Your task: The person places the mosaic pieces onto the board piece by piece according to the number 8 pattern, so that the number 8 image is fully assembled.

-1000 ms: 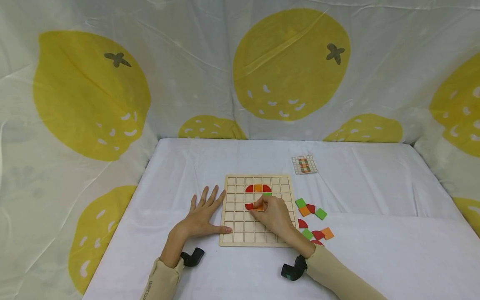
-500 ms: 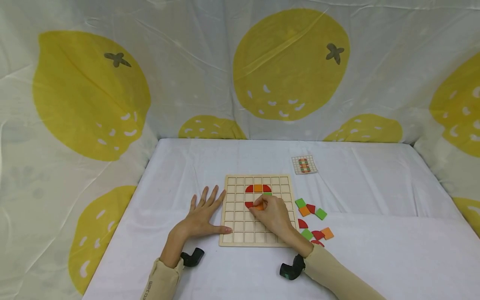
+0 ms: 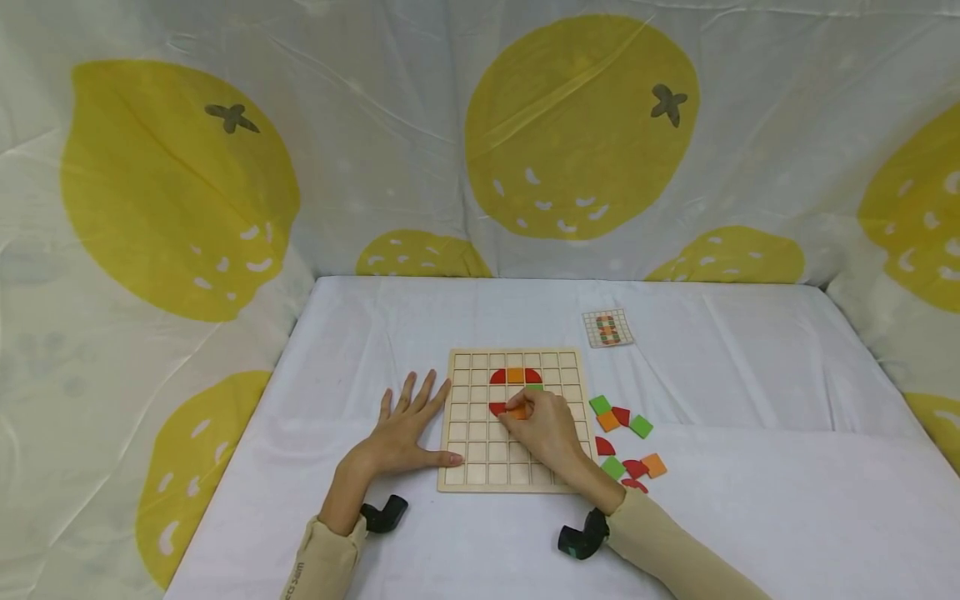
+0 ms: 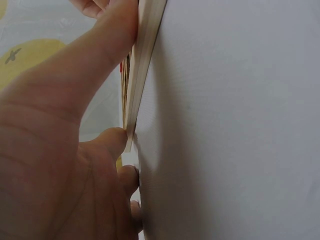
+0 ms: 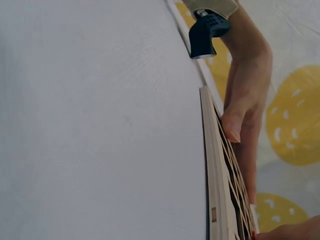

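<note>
A wooden grid board (image 3: 476,452) lies on the white cloth. My left hand (image 3: 400,440) is spread at its left side, thumb on the lower left border and index fingertip at the edge; in the left wrist view the thumb meets the board's rim (image 4: 143,65). Over the middle of the grid, my right hand (image 3: 549,429) pinches at a red quarter-circle tile (image 3: 496,408) in a cell. An orange tile (image 3: 519,413) beside it is partly under the fingers. Higher up, an orange square (image 3: 515,375) sits between two red quarter-circles, above a partly hidden green tile (image 3: 534,387).
Loose green, orange and red tiles lie right of the board, among them a green square (image 3: 641,427) and an orange square (image 3: 655,465). A small pattern card (image 3: 607,328) lies behind them. Black wrist cameras (image 3: 582,537) hang below both wrists. A lemon-print curtain (image 3: 390,167) encloses the table.
The red quarter-circle tile, askew at the right fingertips a second ago, has turned to sit square in its cell. My right wrist has shifted slightly left; the left hand stays put.
</note>
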A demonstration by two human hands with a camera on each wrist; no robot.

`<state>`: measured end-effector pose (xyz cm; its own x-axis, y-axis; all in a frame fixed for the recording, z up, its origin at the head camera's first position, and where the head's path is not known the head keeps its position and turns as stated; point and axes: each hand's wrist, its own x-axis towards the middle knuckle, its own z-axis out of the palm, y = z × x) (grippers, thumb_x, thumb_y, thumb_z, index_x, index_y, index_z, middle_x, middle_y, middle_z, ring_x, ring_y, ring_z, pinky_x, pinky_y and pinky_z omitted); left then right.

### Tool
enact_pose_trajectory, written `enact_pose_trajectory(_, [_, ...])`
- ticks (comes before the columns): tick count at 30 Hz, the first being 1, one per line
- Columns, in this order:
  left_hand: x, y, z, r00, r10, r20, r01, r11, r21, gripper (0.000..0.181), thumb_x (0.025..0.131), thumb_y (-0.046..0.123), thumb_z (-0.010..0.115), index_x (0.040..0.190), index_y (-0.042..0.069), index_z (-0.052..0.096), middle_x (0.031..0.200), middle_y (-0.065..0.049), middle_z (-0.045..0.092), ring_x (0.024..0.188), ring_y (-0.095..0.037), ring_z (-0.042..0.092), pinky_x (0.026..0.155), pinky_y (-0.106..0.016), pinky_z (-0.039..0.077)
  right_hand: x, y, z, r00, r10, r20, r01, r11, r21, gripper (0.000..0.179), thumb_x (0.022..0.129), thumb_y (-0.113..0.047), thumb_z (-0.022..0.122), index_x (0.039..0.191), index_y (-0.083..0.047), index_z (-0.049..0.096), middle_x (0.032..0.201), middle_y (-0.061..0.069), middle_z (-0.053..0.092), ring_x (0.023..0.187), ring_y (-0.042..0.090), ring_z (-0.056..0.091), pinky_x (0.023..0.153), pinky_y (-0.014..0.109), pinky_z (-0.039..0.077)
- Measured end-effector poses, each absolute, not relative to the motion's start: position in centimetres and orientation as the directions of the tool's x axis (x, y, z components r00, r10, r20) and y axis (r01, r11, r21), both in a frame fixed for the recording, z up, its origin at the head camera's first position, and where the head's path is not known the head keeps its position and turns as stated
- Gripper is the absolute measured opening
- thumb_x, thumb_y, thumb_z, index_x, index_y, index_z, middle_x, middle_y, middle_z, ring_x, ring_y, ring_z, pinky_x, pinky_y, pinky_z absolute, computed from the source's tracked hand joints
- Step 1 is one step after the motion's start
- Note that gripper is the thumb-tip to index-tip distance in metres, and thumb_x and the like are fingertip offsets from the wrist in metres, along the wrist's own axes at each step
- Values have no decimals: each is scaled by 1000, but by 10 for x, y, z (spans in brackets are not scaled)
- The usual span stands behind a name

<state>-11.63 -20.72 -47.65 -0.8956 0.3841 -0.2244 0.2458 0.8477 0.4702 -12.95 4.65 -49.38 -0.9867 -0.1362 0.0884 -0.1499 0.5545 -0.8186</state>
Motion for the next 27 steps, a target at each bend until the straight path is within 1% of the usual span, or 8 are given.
enact_pose_trajectory(4, [-116,-207,-476,-895,386,-222,248,846,471,120,79,64,81,168,16,14,175,-15,-1,161,-46,-10,122,-74,-8,-127,56,-488,-990,-138,43,-112,549,-829,13,85,-16,85,90,-7,78,51,-4,44,44,10,39,43,20,24])
enact_pose_trajectory(9, [-116,-207,-476,-896,390,-214,254,843,474,120,79,63,81,167,15,15,175,-16,-1,160,-47,-10,122,-75,-7,-125,84,-480,-992,-124,6,-76,567,-820,12,86,-16,84,95,-9,80,53,-3,39,48,12,37,46,20,23])
enact_pose_trajectory(12, [-116,-208,-477,-895,390,-214,254,843,473,120,80,63,81,167,15,15,175,-16,-1,160,-47,-10,122,-75,-8,-125,108,-478,-992,-126,17,-88,582,-808,13,87,-16,83,98,-9,80,54,-3,35,50,10,33,48,20,24])
enact_pose_trajectory(19, [-116,-208,-478,-897,390,-210,255,843,473,119,80,63,81,167,16,15,175,-16,0,160,-47,-9,122,-75,-7,-126,160,-479,-991,-116,73,-129,611,-781,19,88,-13,83,105,-6,80,56,-5,32,46,5,26,44,19,22])
enact_pose_trajectory(24, [-116,-207,-477,-897,387,-213,249,842,479,119,80,63,81,167,16,15,175,-16,0,160,-46,-10,122,-74,-8,-128,184,-480,-992,-78,96,-123,651,-749,21,88,-13,82,108,-8,80,56,-5,33,48,7,29,46,21,22])
enact_pose_trajectory(27, [-116,-207,-476,-897,384,-217,245,842,480,119,80,62,81,167,15,15,175,-16,0,160,-46,-10,122,-74,-8,-130,193,-480,-994,-68,88,-111,667,-736,22,88,-14,82,110,-9,80,57,-4,34,49,9,31,46,22,22])
